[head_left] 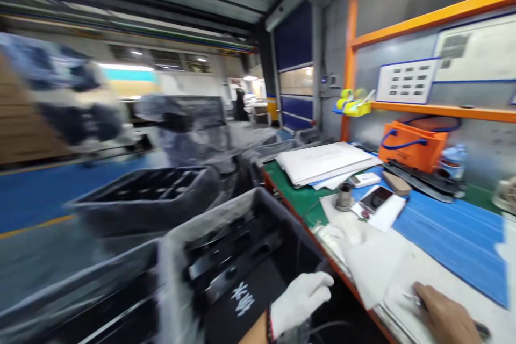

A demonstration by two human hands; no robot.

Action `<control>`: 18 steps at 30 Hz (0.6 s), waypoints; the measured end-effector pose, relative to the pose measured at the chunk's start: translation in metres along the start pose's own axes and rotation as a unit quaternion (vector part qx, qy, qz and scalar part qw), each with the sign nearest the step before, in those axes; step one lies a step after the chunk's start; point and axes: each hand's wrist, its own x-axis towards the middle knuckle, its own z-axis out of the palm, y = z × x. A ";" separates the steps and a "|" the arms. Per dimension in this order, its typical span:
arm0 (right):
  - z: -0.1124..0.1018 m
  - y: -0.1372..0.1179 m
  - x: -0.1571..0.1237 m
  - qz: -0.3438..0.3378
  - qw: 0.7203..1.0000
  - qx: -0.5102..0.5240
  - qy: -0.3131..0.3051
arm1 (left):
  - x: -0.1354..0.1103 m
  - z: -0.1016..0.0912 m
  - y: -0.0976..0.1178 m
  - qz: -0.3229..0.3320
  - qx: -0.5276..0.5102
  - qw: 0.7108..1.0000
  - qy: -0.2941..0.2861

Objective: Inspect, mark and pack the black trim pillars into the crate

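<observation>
My left hand [300, 302], in a white glove, is over the right side of a lined bin [167, 258]. Its fingers are stretched out and hold nothing that I can see. Black parts [242, 250] lie in this bin, and white handwritten characters mark a black panel [244, 298] beneath them. My bare right hand [447, 314] is closed around a slim tool with a dark handle [481, 329] and a shiny metal tip, low over the worktable. White sheets [374, 263] lie beside it; motion blurs the tool's tip.
On the worktable are a blue mat [447, 242], a phone [377, 199], a metal cup [344, 197], stacked white boards [326, 161] and an orange basket [415, 145]. Another lined bin [141, 209] stands left. Further back, a blurred person [173, 123] is among bins.
</observation>
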 end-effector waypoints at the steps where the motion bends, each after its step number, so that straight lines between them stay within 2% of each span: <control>1: -0.007 -0.007 0.000 0.016 0.999 -0.028 -0.026 | 0.018 0.001 0.012 0.045 0.023 0.999 -0.013; 4: -0.032 -0.030 0.001 0.065 0.994 -0.070 -0.049 | 0.071 0.011 0.040 0.156 0.042 0.987 0.026; 6: -0.053 -0.042 0.003 0.120 0.992 -0.028 -0.013 | 0.100 0.025 0.049 0.181 0.050 0.980 0.064; 8: -0.078 -0.048 0.009 0.169 0.984 0.041 0.032 | 0.120 0.040 0.050 0.180 0.048 0.979 0.080; 11: -0.111 -0.046 0.023 0.215 0.970 0.093 0.070 | 0.134 0.056 0.043 0.166 0.053 0.980 0.094; 13: -0.124 -0.038 0.035 0.241 0.961 0.107 0.089 | 0.136 0.060 0.038 0.165 0.055 0.980 0.097; 15: -0.126 -0.028 0.048 0.265 0.948 0.133 0.115 | 0.135 0.059 0.035 0.167 0.057 0.980 0.096; 18: -0.109 -0.012 0.063 0.298 0.926 0.174 0.154 | 0.135 0.058 0.034 0.172 0.064 0.978 0.099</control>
